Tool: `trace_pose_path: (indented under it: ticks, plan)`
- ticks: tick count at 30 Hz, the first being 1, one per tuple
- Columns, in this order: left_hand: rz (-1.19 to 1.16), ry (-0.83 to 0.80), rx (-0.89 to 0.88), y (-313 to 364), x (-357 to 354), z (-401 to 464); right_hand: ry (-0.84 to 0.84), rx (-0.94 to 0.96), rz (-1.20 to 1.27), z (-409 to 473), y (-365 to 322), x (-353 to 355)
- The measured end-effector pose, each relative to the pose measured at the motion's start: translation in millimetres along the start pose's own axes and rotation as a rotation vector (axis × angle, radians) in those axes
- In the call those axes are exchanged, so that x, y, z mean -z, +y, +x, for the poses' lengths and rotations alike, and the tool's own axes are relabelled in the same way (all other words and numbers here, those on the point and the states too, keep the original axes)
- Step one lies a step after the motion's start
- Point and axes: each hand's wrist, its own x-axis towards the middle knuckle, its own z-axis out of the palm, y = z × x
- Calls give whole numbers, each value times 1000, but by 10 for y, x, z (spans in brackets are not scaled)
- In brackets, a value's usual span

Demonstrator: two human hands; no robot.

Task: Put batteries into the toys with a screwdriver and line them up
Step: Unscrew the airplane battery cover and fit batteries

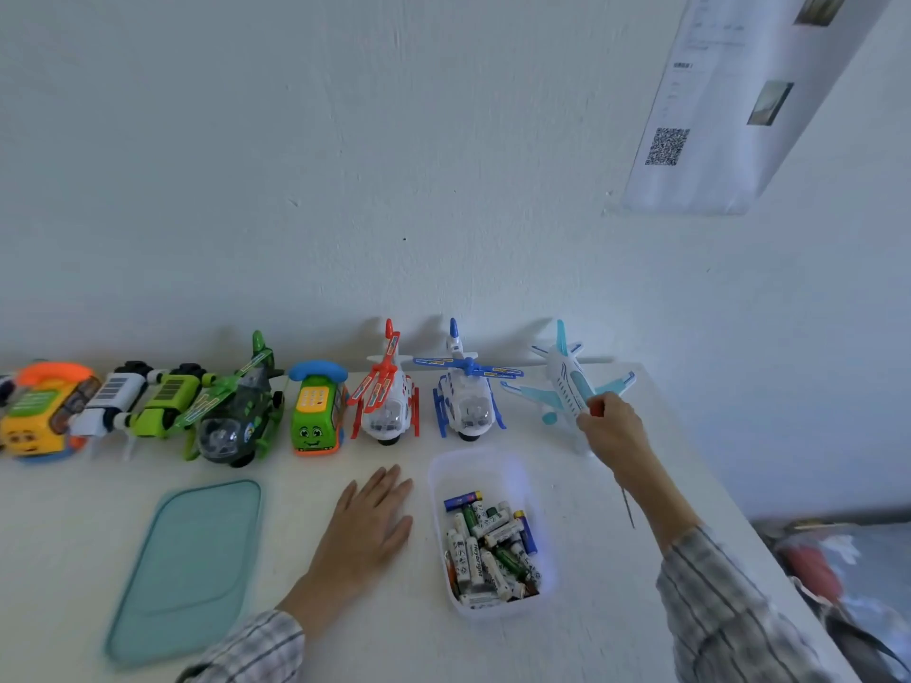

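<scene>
Along the wall stands a row of toys: a yellow phone car (37,411), a white robot car (111,396), a lime robot car (165,399), a green helicopter (236,416), a green phone car (315,411), a red helicopter (389,396) and a blue helicopter (466,391). At the right end, my right hand (611,431) grips the nose of a light-blue toy airplane (567,382). The same hand also holds a screwdriver (628,510), its red handle showing between the fingers. My left hand (369,525) rests flat on the table, fingers straight. A clear box (537,490) holds several batteries (488,544).
A teal lid (187,569) lies on the white table at the front left. The table's right edge (729,495) runs diagonally, with bags on the floor beyond it. A sheet of paper with a QR code (666,146) hangs on the wall.
</scene>
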Motion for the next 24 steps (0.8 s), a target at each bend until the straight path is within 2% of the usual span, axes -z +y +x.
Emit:
trace_pose_path:
  ticks: [3, 6, 12, 17, 21, 24]
  plan:
    - [8, -3, -4, 10, 28, -2, -260, 87, 403, -533, -260, -76]
    - [14, -11, 1, 16, 42, -15, -374, 175, 459, -815, -409, -286]
    - [48, -52, 29, 25, 51, -13, -308, 121, 189, -853, -346, -877]
    - [45, -76, 18, 25, 89, -43, -304, 140, 23, -929, -272, -992]
    - [-2, -138, -13, 4, 179, -92, -91, 261, -143, -917, -140, -826]
    - [32, -215, -30, -156, 305, -226, 4, 289, -78, -956, 85, -674]
